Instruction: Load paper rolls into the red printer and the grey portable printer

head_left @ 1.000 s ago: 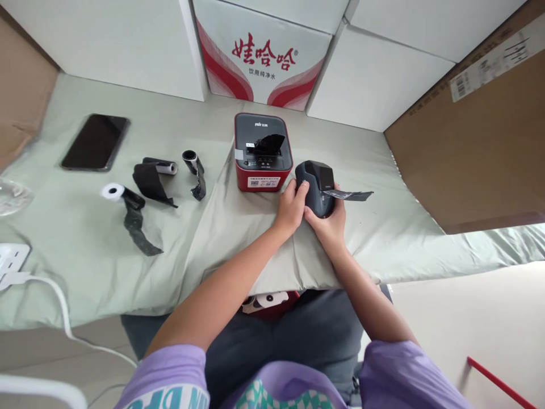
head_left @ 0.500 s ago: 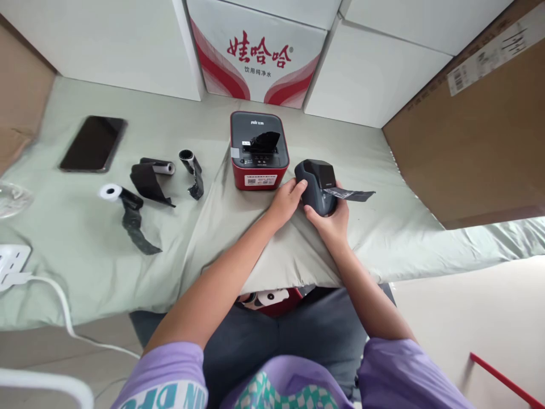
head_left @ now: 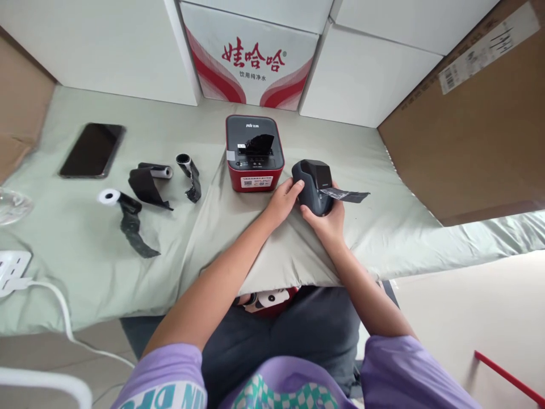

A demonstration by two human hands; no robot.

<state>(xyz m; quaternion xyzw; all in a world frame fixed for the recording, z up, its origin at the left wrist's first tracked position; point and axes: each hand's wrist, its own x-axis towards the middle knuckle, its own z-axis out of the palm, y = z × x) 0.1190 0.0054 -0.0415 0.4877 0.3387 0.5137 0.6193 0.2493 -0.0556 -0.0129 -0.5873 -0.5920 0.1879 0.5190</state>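
Both hands on 1 small dark grey rounded plastic label printer (head_left: pixel 313 180), sitting on the pale green cloth-covered desk (head_left: pixel 383 227), right of centre. Left hand (head_left: pixel 283 200) presses its left side, thumb up on the casing; right hand (head_left: pixel 328 219) cups it from the near side, fingers (head_left: pixel 307 212) wrapped round the body, so both hands are closed on the printer. 1 dark tape strip (head_left: pixel 346 196) sticks out of the printer's right side, lying flat over the cloth.

Just left & a bit farther: 1 red-and-dark-grey boxy printer (head_left: pixel 254 152), 1 black strip curling up out of its top slot. Further left on the desk: 3 small rolls w/ black tape trailing loose, i.e. 1 white-core roll (head_left: pixel 111 197) nearest, 1 grey-core roll (head_left: pixel 154 172) mid, 1 open-core roll (head_left: pixel 186 163) closest to the red printer. 1 black smartphone (head_left: pixel 92 150) face-up, far left. 1 white power strip (head_left: pixel 12 264) w/ cable at the near-left edge. At the far side, white cartons; 1 has red printed characters (head_left: pixel 251 59). 1 brown cardboard box (head_left: pixel 468 125) on the right.
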